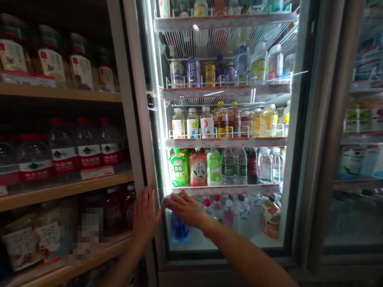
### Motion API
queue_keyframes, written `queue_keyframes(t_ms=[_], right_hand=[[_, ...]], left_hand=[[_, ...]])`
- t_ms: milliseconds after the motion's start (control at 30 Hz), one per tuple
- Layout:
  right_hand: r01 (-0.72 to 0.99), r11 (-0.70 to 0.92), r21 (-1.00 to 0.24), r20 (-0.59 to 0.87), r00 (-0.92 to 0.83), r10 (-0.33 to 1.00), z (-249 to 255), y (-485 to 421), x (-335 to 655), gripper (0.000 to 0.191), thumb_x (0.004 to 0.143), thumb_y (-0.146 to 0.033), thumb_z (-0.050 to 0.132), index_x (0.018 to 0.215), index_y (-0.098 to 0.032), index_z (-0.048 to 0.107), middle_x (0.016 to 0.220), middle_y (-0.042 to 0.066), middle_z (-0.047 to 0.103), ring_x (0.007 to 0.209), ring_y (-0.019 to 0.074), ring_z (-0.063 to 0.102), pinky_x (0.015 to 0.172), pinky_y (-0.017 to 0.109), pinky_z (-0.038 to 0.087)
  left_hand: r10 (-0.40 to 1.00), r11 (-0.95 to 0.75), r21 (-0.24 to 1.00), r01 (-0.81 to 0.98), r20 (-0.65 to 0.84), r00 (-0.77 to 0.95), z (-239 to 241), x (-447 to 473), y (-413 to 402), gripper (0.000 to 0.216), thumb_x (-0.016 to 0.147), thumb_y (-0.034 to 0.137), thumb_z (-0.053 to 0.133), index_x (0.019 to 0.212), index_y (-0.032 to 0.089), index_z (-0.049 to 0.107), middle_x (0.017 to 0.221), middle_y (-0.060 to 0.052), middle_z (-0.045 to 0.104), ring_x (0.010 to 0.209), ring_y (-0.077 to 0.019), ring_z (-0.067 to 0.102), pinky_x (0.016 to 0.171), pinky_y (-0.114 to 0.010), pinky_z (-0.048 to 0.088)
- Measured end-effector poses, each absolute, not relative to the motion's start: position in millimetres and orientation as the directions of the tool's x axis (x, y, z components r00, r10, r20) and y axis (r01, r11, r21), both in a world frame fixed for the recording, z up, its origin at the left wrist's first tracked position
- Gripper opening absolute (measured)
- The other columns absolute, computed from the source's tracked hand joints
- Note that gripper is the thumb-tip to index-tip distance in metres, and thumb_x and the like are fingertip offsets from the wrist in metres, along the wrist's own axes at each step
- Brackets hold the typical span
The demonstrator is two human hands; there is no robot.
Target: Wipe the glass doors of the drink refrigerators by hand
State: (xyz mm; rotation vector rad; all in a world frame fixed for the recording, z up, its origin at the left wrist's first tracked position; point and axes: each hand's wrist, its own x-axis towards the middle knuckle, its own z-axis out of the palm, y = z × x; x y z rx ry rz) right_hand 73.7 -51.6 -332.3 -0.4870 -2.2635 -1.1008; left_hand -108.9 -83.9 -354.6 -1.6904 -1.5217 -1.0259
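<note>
Silver upright (138, 99) of the drinks fridge sits under the left hand (145, 213); palm faces the metal, fingers extended and slightly apart, closed on nothing visible; right hand (185, 208) reaches across to the left edge of the glass door (227, 255), fingers bent and bunched close together; fingertips blur into the dark edge, so can't tell if they grip it or just rest there; glass door is straight ahead and looks shut, going by the light streaks on the pane; behind it, just above the right hand, a green-labelled tea bottle (178, 169) and a red-labelled tea bottle (198, 169) stand upright side by side; below, a blue bottle (179, 229) is partly hidden by that hand; left of the upright, red-capped water bottles (89, 143) line an open wooden shelf; main risk, my read: pinched fingers, since both hands sit right by the seam and any sudden swing of the glass door could trap a tip; second: slip, if the right hand only has a fingertip hold on a smooth edge; third: a hard jolt through the fridge could rock the bottles, the front row most of all; also the left forearm passes close to the wooden shelf, so a quick pull back could clip its stock.
</note>
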Motion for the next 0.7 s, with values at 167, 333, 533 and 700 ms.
queue_keyframes(t_ms=[167,333,533,700], right_hand=[[0.799,0.490,0.348,0.859,-0.481,0.175,-293,-47,78,0.052,0.087,-0.013,0.037,0.138,-0.025,0.034,0.147,-0.001,0.033,0.136,0.0218,0.025,0.111,0.045,0.024],[0.558,0.575,0.599,0.652,-0.756,0.054,-333,-51,112,0.044,0.087,-0.017,0.042,0.130,-0.023,0.045,0.143,-0.001,0.038,0.131,0.0171,0.034,0.110,0.038,0.028],[0.862,0.410,0.299,0.899,-0.398,0.181,-300,-39,163,0.050,0.086,-0.015,0.043,0.134,-0.027,0.040,0.145,0.003,0.035,0.139,0.0222,0.018,0.113,0.051,0.016],[0.731,0.475,0.489,0.771,-0.617,0.157,-343,-57,207,0.053,0.081,-0.008,0.045,0.131,-0.027,0.045,0.142,0.001,0.040,0.138,0.0192,0.022,0.113,0.046,0.020]], left_hand=[[0.481,-0.112,0.070,0.991,0.877,-0.008,-348,-115,-86,0.060,0.083,0.026,0.040,0.139,0.013,0.024,0.145,-0.021,0.029,0.135,-0.0327,0.025,0.103,-0.055,0.031],[0.470,-0.174,0.015,0.985,0.880,0.070,-340,-100,-88,0.060,0.083,0.021,0.039,0.140,0.013,0.023,0.145,-0.020,0.028,0.136,-0.0313,0.024,0.105,-0.053,0.029],[0.492,-0.232,0.016,0.973,0.865,0.103,-345,-75,-90,0.056,0.082,0.022,0.043,0.135,0.011,0.031,0.146,-0.020,0.026,0.136,-0.0316,0.022,0.105,-0.053,0.029],[0.462,-0.270,-0.112,0.956,0.856,0.231,-342,-47,-96,0.051,0.082,0.017,0.043,0.133,0.013,0.035,0.145,-0.018,0.030,0.136,-0.0299,0.024,0.104,-0.050,0.032]])
